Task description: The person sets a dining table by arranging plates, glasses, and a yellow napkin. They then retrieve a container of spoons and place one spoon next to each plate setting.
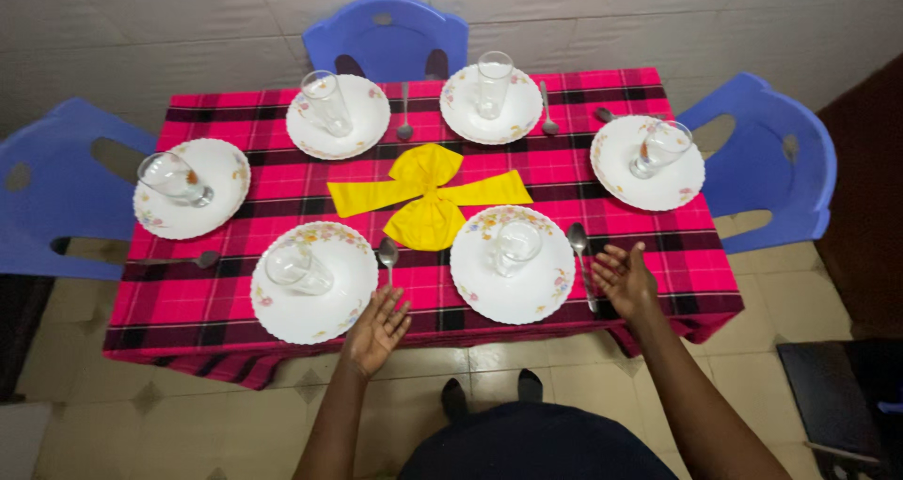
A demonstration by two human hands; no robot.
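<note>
Head view – plaid tablecloth (310, 184), tiled floor (141, 405), blue chairs (386, 33)

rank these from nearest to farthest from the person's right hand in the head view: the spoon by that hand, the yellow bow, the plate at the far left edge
1. Spoon: just left of the right hand, by the fingertips, beside the near right plate.
2. Yellow bow: at the table's middle, up and left of the hand.
3. Far left plate: at the table's left edge, with a glass lying on it.

Home dining room; set table (658, 245); plastic chairs (771, 151); tiled floor (800, 301)
</note>
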